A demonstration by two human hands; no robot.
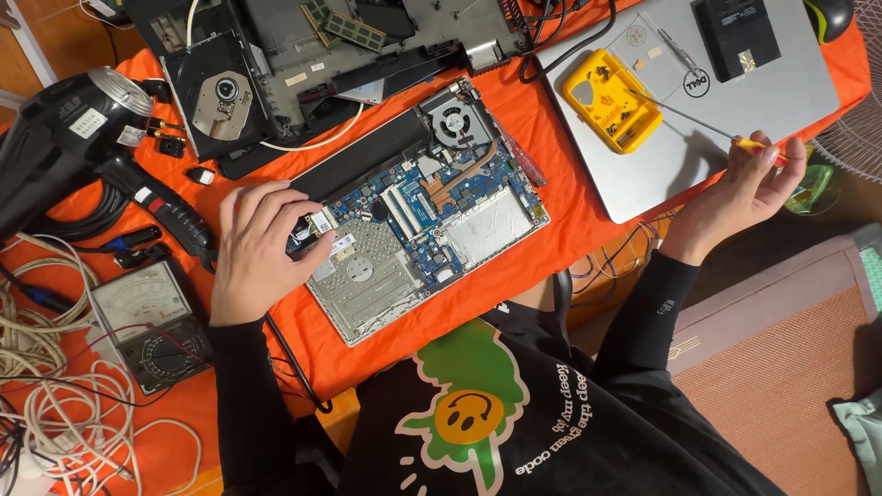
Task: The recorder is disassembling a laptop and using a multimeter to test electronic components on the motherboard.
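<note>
My left hand (255,248) rests on the opened laptop (418,216), fingers bent and pressing down at its nine o'clock edge, the tips on a small card (323,223) by the blue board (432,197); they clamp nothing that I can see. My right hand (740,197) is out at three o'clock, well apart from the laptop, fingers closed around the yellow handle of a screwdriver (707,129) whose long shaft points toward eleven o'clock over a shut silver laptop (698,101). I judge the stripping well along: the bottom cover is off, and the fan (454,122), the copper pipe and the memory slots lie bare. A yellow tray (611,99) on the silver laptop holds loose screws (quite a few, I think). The board is not yet out, so lifting it, the fan and the card seems left. A meter (152,321) lies at eight o'clock, a heat gun (64,138) at ten.
</note>
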